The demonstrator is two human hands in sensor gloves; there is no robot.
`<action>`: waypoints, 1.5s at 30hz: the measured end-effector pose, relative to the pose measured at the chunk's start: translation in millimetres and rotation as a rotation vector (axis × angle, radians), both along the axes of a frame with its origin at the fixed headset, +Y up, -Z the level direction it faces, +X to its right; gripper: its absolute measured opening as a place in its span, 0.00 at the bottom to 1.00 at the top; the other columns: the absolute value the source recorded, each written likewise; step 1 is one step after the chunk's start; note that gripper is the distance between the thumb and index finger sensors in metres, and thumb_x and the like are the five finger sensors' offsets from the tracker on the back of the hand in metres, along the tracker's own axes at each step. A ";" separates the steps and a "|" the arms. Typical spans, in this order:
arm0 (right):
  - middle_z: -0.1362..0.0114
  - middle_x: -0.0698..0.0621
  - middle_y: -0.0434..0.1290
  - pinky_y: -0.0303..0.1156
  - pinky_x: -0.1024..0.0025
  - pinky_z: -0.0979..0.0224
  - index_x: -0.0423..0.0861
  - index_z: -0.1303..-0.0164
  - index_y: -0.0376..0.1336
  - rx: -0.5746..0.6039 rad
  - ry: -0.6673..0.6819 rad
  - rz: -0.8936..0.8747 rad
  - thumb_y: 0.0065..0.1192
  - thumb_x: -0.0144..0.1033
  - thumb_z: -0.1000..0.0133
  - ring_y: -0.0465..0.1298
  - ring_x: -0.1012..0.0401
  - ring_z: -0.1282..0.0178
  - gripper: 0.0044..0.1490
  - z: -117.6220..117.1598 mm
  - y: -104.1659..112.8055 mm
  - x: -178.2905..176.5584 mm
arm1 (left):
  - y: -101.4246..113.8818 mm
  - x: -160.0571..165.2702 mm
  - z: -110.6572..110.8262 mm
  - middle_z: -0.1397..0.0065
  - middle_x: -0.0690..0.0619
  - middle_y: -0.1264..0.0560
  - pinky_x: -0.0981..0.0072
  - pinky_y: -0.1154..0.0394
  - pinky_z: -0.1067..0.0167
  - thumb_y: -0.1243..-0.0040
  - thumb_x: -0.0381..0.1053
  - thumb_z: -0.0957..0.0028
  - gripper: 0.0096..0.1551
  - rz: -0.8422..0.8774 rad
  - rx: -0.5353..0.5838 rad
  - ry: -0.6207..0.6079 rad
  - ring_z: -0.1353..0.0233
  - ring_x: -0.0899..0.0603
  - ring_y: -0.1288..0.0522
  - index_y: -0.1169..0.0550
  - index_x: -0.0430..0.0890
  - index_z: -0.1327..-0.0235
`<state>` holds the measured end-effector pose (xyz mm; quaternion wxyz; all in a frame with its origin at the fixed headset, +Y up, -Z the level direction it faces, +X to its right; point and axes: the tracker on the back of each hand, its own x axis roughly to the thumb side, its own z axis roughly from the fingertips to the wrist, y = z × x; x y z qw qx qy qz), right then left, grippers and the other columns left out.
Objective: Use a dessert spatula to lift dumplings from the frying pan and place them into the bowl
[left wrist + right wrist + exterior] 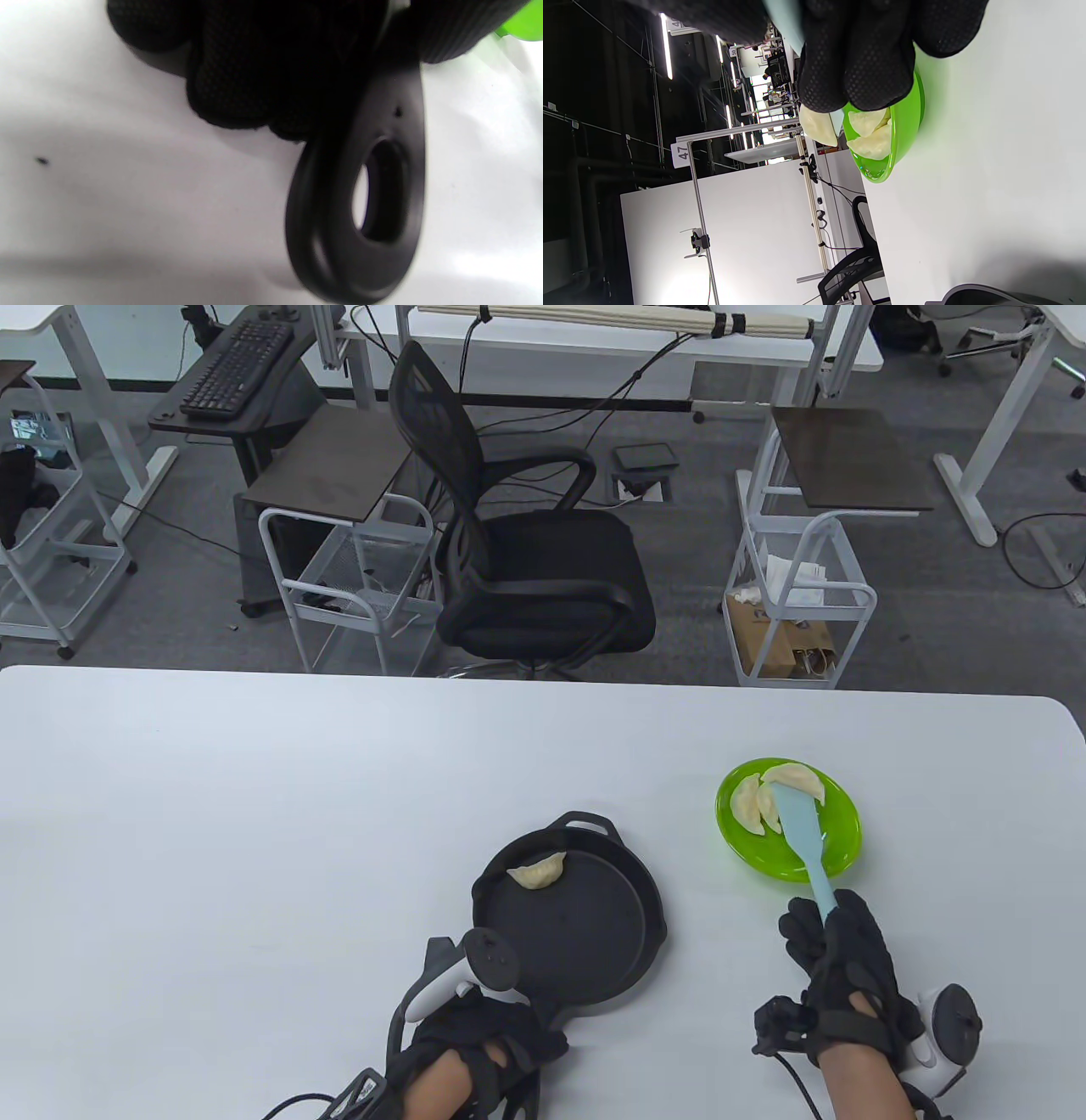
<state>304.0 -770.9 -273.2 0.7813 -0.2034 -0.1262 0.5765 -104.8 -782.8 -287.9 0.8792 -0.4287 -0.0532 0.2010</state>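
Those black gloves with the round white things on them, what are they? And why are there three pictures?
They are a person's two hands in sensor gloves; the round white gadgets are trackers strapped on the backs. One camera looks down at the white table. Two more sit on the wrists, so those pictures look tilted and very close.

The left hand grips the handle of the black frying pan; one dumpling remains in it. The left wrist view shows that handle's loop end.

The right hand holds a light blue dessert spatula, its blade over the green bowl, which has dumplings in it. The right wrist view shows the same bowl sideways.
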 end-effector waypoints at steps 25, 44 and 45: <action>0.32 0.32 0.69 0.59 0.35 0.27 0.36 0.22 0.49 -0.080 -0.014 0.167 0.57 0.44 0.37 0.71 0.37 0.38 0.40 -0.9 10.8 18.5 | 0.0 -0.6 0.1 0.54 0.59 0.10 0.51 0.26 0.44 0.42 0.76 0.50 0.36 0.000 0.001 0.001 0.54 0.48 0.15 0.25 0.54 0.38; 0.29 0.31 0.65 0.57 0.34 0.26 0.41 0.20 0.49 -0.024 0.024 0.359 0.59 0.45 0.37 0.69 0.36 0.34 0.41 -10.6 13.2 16.9 | -0.1 -0.9 0.1 0.54 0.59 0.10 0.51 0.26 0.44 0.42 0.76 0.50 0.36 0.000 0.000 0.001 0.54 0.48 0.15 0.25 0.54 0.38; 0.29 0.31 0.65 0.57 0.34 0.26 0.41 0.20 0.49 -0.020 0.017 0.367 0.59 0.45 0.37 0.69 0.36 0.34 0.41 -11.0 12.8 17.6 | -0.1 -0.9 0.1 0.54 0.59 0.10 0.51 0.26 0.44 0.42 0.76 0.50 0.36 0.000 0.000 0.001 0.54 0.48 0.15 0.25 0.54 0.38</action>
